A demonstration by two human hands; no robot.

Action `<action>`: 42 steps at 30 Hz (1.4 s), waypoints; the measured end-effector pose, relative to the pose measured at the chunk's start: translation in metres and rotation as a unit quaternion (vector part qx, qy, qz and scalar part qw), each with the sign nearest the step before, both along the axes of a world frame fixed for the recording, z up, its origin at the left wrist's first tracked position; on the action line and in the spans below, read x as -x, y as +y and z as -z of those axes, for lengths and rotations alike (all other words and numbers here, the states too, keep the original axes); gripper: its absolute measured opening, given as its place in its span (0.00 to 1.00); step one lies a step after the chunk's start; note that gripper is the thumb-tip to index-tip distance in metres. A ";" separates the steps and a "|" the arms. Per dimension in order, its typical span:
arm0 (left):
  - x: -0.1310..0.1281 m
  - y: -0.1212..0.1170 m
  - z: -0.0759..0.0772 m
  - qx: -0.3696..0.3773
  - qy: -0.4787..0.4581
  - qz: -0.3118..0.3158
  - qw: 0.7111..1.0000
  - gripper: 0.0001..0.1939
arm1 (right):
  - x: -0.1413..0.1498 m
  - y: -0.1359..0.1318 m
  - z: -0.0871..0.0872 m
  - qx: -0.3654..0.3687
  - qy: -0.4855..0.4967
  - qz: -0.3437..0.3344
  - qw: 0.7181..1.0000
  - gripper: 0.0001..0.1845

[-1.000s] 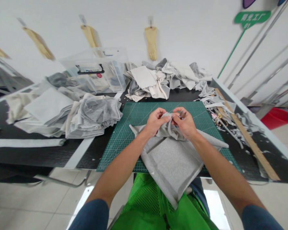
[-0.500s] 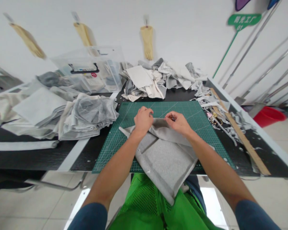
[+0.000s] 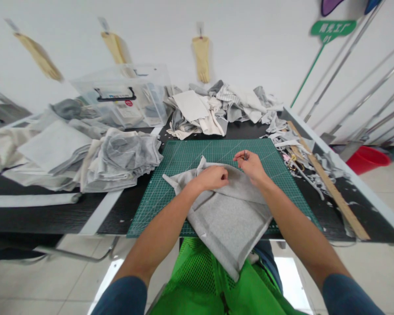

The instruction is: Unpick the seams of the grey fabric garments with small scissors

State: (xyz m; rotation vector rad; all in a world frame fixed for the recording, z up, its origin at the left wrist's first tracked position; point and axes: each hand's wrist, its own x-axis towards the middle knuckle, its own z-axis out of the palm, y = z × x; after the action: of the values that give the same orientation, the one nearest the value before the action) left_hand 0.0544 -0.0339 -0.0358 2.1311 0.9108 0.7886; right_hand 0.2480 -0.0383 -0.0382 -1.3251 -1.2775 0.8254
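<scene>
A grey cloth piece with folded edges lies across the green cutting mat, and its near corner hangs over the table edge onto my lap. My left hand rests over the cloth's upper part with fingers curled in. What its fingertips hold, if anything, is hidden. By the cloth's upper right edge is my right hand, fingers bent, around a small dark metal thing too small to name surely. One upper corner of the cloth stands up left of my left hand.
Stacked grey and cream cloths lie left, before a clear plastic box. A scrap pile sits behind the mat. On the right are cloth strips, gold-handled scissors and a wooden ruler.
My left hand has moved right and toward me, off the cloth's far edge. My right hand has shifted slightly right, apart from that edge. The cloth's upper edge has settled lower.
</scene>
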 end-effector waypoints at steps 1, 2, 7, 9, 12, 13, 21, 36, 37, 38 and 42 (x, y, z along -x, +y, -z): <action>0.003 0.003 -0.001 -0.004 0.022 0.003 1.000 0.05 | 0.000 0.000 -0.001 -0.003 0.000 -0.001 1.000 0.08; 0.006 0.007 -0.003 -0.010 0.043 0.002 0.999 0.05 | 0.000 -0.001 -0.003 -0.006 0.000 -0.006 1.000 0.08; 0.022 0.025 -0.010 -0.026 0.094 -0.152 0.984 0.08 | -0.002 -0.013 -0.020 -0.048 -0.053 -0.086 0.994 0.09; 0.031 0.032 -0.007 -0.036 0.144 -0.230 0.962 0.08 | -0.004 -0.017 -0.025 -0.064 -0.132 -0.143 0.979 0.09; 0.044 0.040 -0.001 -0.043 0.208 -0.299 0.930 0.07 | -0.007 -0.015 -0.020 -0.081 -0.267 -0.216 0.935 0.08; 0.047 0.041 0.000 -0.047 0.220 -0.307 0.925 0.07 | -0.008 -0.012 -0.015 -0.091 -0.308 -0.224 0.920 0.09; 0.032 0.028 -0.012 -0.213 0.111 -0.139 0.961 0.11 | -0.016 0.013 0.022 -0.098 -0.404 -0.152 0.897 0.11; 0.015 0.021 0.001 -0.109 0.154 -0.127 0.974 0.13 | -0.008 -0.001 -0.001 -0.225 -0.329 -0.060 0.915 0.08; 0.016 0.022 0.001 -0.102 0.135 -0.130 0.977 0.13 | -0.007 -0.005 -0.005 -0.248 -0.337 -0.080 0.905 0.07; 0.017 0.023 0.000 -0.095 0.115 -0.133 0.980 0.13 | -0.005 -0.008 -0.009 -0.262 -0.347 -0.106 0.894 0.06; 0.022 0.030 -0.003 -0.054 0.026 -0.160 0.985 0.11 | -0.003 -0.010 -0.012 -0.265 -0.395 -0.198 0.857 0.16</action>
State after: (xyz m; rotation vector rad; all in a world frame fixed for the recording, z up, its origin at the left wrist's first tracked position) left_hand 0.0327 -0.0040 -0.0324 2.1333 1.2872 0.9626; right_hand 0.2512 -0.0488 -0.0257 -0.9587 -2.2863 0.1083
